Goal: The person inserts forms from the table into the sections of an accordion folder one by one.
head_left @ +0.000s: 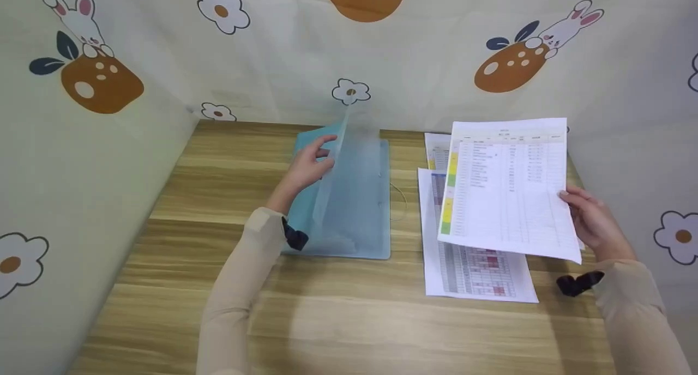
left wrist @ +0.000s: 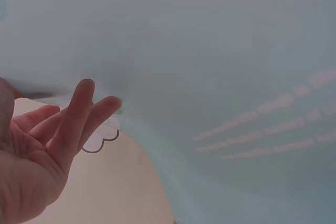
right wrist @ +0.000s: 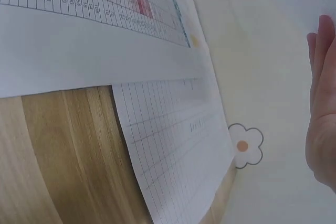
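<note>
A light blue folder [head_left: 360, 217] lies on the wooden table [head_left: 349, 320]. My left hand [head_left: 319, 154] props its translucent cover [head_left: 332, 173] up on edge. In the left wrist view the straight fingers [left wrist: 79, 108] press against that cover [left wrist: 210, 51]. My right hand [head_left: 578, 211] pinches the right edge of a printed sheet [head_left: 507, 189] with coloured cells down its left side, held in the air above the table. In the right wrist view only the fingers [right wrist: 321, 103] show, at the frame's right edge.
Two more printed sheets [head_left: 474, 271] lie flat under the held one, right of the folder; they also show in the right wrist view [right wrist: 79, 45]. A patterned cloth wall [head_left: 272, 53] with rabbits and flowers closes in the table at the back and both sides.
</note>
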Demonstrator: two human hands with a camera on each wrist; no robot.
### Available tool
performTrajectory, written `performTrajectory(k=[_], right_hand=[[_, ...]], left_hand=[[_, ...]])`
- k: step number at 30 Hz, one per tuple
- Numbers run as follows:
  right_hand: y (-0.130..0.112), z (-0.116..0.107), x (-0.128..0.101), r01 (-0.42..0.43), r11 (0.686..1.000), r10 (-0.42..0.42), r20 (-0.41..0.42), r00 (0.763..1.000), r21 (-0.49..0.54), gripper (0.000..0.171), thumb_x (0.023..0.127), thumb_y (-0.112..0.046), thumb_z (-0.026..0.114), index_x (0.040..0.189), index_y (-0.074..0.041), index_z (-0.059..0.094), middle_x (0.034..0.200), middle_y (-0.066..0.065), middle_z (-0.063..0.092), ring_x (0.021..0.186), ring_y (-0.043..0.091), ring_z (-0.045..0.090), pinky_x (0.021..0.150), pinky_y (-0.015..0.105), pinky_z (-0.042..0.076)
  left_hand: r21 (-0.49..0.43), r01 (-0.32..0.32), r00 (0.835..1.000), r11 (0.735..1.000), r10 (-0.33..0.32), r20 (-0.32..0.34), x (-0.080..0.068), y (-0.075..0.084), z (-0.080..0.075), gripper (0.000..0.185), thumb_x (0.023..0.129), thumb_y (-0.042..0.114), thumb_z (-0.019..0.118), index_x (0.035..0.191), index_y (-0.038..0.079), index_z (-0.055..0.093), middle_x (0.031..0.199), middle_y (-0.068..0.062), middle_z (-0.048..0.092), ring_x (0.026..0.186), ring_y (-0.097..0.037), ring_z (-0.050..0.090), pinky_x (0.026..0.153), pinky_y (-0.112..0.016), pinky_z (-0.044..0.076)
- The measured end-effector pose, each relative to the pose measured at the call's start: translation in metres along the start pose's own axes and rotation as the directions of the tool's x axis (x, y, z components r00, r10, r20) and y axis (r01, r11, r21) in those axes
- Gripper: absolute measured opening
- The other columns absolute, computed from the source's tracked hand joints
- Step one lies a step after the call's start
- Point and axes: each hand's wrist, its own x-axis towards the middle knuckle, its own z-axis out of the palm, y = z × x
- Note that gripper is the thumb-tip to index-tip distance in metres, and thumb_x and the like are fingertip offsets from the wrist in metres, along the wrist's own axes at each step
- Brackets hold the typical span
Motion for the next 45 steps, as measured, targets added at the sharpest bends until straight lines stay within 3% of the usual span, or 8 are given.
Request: performTrajectory(k=[6,13,22,26,33,38,45], right_hand=[[0.007,0.01,0.003,-0.013,1.0,0.013,-0.012,1.0,-0.017,0.022,0.089,0.002,0.044,0.087,-0.006,0.064,0.082,0.007,0.062,0.07,0.016,0.06,0.057,0.026,0.048],[0.016,0.02,0.007,-0.012,1.0,0.012,0.011,1.0,-0.023,0.022,0.089,0.002,0.043,0.089,-0.005,0.064,0.083,0.008,0.062,0.073,0.016,0.06,0.058,0.026,0.048],[0.031,0.038,0.013,-0.036,0.999,0.036,0.023,0.999,0.032,0.025,0.09,0.001,0.04,0.088,-0.006,0.064,0.081,0.008,0.062,0.069,0.017,0.061,0.057,0.028,0.049],[0.036,0.045,0.015,-0.044,0.999,0.044,0.017,0.999,0.014,0.024,0.09,0.001,0.041,0.089,-0.006,0.064,0.082,0.008,0.063,0.07,0.017,0.061,0.057,0.027,0.049],[0.041,0.057,0.019,-0.054,0.998,0.053,0.018,0.998,0.032,0.022,0.09,0.0,0.042,0.09,-0.006,0.063,0.082,0.008,0.062,0.07,0.017,0.061,0.058,0.027,0.049],[0.045,0.065,0.019,-0.062,0.997,0.06,0.045,0.997,0.036,0.023,0.091,-0.001,0.041,0.092,-0.005,0.063,0.085,0.009,0.062,0.072,0.019,0.061,0.059,0.028,0.049],[0.047,0.074,0.02,-0.07,0.997,0.068,0.053,0.996,0.043,0.023,0.091,-0.002,0.041,0.095,-0.005,0.063,0.086,0.011,0.062,0.072,0.019,0.062,0.059,0.027,0.049]], left_hand=[[0.0,-0.002,1.0,1.0,0.002,-0.001,0.0,-0.001,0.0,0.047,0.085,0.011,0.045,0.132,0.016,0.039,0.116,-0.013,0.053,0.07,-0.019,0.058,0.058,-0.038,0.046],[-0.005,-0.002,1.0,1.0,0.002,0.002,-0.001,0.0,0.0,0.047,0.086,0.012,0.045,0.132,0.015,0.039,0.117,-0.012,0.052,0.085,-0.017,0.056,0.06,-0.04,0.047],[-0.007,-0.038,0.999,0.999,0.038,-0.007,0.0,-0.002,0.001,0.049,0.083,0.007,0.044,0.131,0.015,0.04,0.118,-0.012,0.052,0.085,-0.017,0.056,0.048,-0.027,0.041],[-0.004,-0.032,0.999,0.999,0.032,0.0,-0.001,-0.002,0.001,0.049,0.084,0.008,0.044,0.132,0.015,0.039,0.12,-0.013,0.05,0.086,-0.017,0.056,0.05,-0.029,0.043],[-0.012,-0.006,1.0,1.0,0.006,0.011,-0.001,-0.001,0.001,0.048,0.085,0.01,0.046,0.132,0.015,0.038,0.121,-0.012,0.049,0.096,-0.016,0.053,0.063,-0.045,0.046],[0.005,0.0,1.0,1.0,0.0,0.006,0.0,-0.001,0.001,0.049,0.085,0.01,0.046,0.132,0.015,0.038,0.122,-0.012,0.049,0.1,-0.016,0.051,0.059,-0.037,0.047],[0.009,0.007,1.0,1.0,-0.007,0.003,0.001,0.0,0.002,0.049,0.083,0.01,0.046,0.132,0.016,0.039,0.12,-0.012,0.05,0.091,-0.017,0.056,0.056,-0.033,0.046]])
